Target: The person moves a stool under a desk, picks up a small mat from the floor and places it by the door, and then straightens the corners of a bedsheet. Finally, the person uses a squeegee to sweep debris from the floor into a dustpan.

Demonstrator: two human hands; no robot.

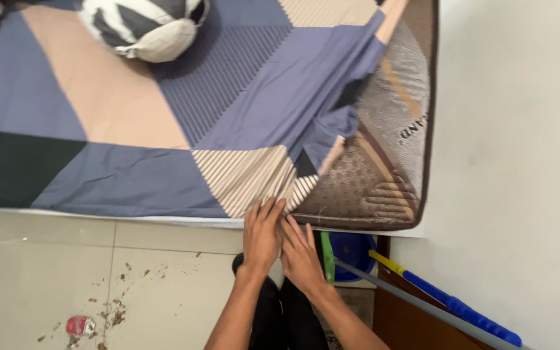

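Far to the left of your hands, down on the tiled floor (27,272), lies a small red and white scrap (80,325) among scattered brown crumbs (115,311). Up and left of your grip, a black and white patterned pillow (144,26) rests on the sheet (131,116), which is spread in blocks of blue, tan, black and stripes over the mattress (384,175).

Your left hand (262,236) lies at the near edge of the bed, fingers stretched forward and pressed flat on the striped hem of the sheet. You cannot tell whether the thumb pinches the cloth beneath. Your right hand (301,255) sits just beside it, touching it, fingers likewise extended onto the edge where the sheet meets the bare mattress; whether it grasps any cloth is also hidden.

Just beyond and to the right of your fingertips, the sheet's corner is folded back, leaving the brown quilted mattress corner uncovered. Below your right wrist stands a green stick (326,256) and a blue round thing (352,249). Further right, a grey pole (416,303) and a blue and yellow handle (448,301) slant along the white wall (520,162).
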